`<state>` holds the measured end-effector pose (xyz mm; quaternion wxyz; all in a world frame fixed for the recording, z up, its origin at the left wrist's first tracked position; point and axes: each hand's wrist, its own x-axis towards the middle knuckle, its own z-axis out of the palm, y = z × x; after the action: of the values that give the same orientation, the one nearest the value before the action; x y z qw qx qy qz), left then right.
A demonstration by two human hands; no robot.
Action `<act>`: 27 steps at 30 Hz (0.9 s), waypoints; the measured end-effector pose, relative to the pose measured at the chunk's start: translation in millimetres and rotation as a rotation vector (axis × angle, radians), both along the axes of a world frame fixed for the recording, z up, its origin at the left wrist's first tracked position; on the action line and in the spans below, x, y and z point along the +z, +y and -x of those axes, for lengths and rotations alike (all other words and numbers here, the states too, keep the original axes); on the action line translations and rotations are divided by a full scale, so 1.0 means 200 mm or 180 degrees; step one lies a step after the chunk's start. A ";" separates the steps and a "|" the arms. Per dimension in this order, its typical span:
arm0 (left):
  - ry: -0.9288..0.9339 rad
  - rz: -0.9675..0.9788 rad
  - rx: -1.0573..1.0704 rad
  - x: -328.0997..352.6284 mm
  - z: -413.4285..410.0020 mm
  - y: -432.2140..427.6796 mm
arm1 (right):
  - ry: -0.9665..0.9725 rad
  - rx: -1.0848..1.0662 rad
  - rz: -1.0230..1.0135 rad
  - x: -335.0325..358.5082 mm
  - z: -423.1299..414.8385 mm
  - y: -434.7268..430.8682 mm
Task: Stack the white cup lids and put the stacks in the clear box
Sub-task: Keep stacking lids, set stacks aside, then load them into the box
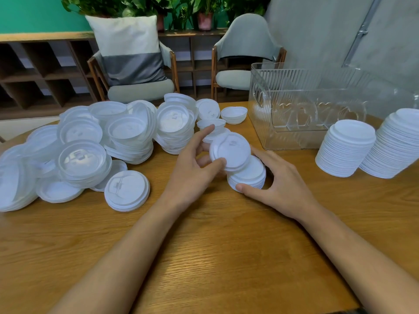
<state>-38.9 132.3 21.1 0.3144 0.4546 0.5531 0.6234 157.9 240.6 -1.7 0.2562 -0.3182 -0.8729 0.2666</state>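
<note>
The left hand (195, 168) is pinching a single white lid (230, 151) by its near edge, thumb on top, index finger sticking up free, and is holding it tilted just above a short stack (248, 176) of lids. The right hand (278, 184) is cupping that short stack on the wooden counter (204, 245), with the thumb pressing its front and the fingers curling round the far side. The tilted lid is hiding part of the stack's top. To the left, a heap of loose lids (108, 137) is sprawling over the counter, some nested, some upside down, and one flat lid (127, 190) is lying at its near edge. The clear box (306, 87) is standing open beyond the right hand. Clear shapes are showing through its ribbed wall, possibly dividers, though the glare is making that hard to tell. Two tall stacks (345, 148) are standing side by side just right of the box's near corner. Behind the counter, two chairs (247, 53) are waiting, one carrying a grey and white pillow (129, 48), before a shelf (40, 71) and potted plants (205, 10).
</note>
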 end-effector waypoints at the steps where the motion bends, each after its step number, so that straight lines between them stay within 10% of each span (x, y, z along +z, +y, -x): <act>1: -0.0023 0.0077 -0.0145 0.00 0.00 0.00 | 0.0034 0.0025 0.0001 0.00 0.00 0.00; 13: 0.1770 0.0433 0.0213 -0.08 0.00 0.01 | 0.0069 0.0143 -0.0004 -0.01 0.00 0.00; 27: 0.1671 0.0230 0.0170 -0.09 -0.02 0.02 | -0.0030 0.0209 0.0187 0.01 0.00 0.00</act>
<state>-35.0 135.7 3.2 0.1597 0.5745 0.6494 0.4720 158.0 241.4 -0.4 0.2337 -0.2980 -0.8759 0.2989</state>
